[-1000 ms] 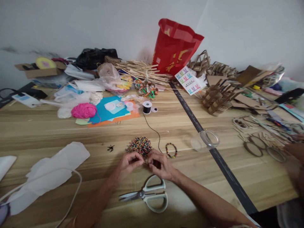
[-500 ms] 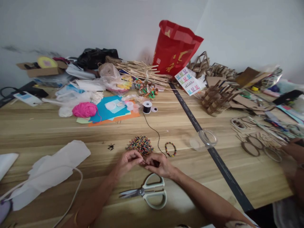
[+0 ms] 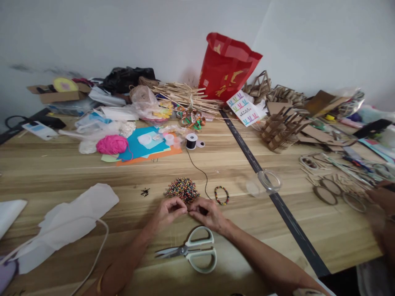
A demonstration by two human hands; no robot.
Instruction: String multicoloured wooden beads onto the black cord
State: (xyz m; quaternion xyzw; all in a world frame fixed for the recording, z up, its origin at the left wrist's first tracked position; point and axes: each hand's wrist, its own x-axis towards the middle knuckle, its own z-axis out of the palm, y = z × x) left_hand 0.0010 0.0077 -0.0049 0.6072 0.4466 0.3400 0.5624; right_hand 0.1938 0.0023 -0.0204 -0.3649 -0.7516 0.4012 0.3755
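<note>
My left hand (image 3: 170,210) and my right hand (image 3: 209,213) meet at the fingertips, both pinched closed, just in front of a pile of multicoloured beads (image 3: 182,189). A thin black cord (image 3: 201,169) runs from a white-flanged spool (image 3: 191,141) down to my right hand, which grips it. What sits in my left fingertips is too small to make out. Right of the pile lies a beaded bracelet (image 3: 221,195). Scissors with pale handles (image 3: 201,250) rest below my hands, blades pointing left. A few short black pieces (image 3: 145,192) lie left of the beads.
A clear round container (image 3: 269,181) stands on the table's dark strip. Pink yarn (image 3: 112,144) and coloured paper (image 3: 145,144) lie behind on the left. A red bag (image 3: 228,68) and small woven baskets (image 3: 279,133) stand at the back. Another person's hand (image 3: 382,197) is at the right edge.
My fingertips have come closer together, so the short dark stretch of cord seen between them is now hidden. The view has shifted slightly; the table's objects stay in place.
</note>
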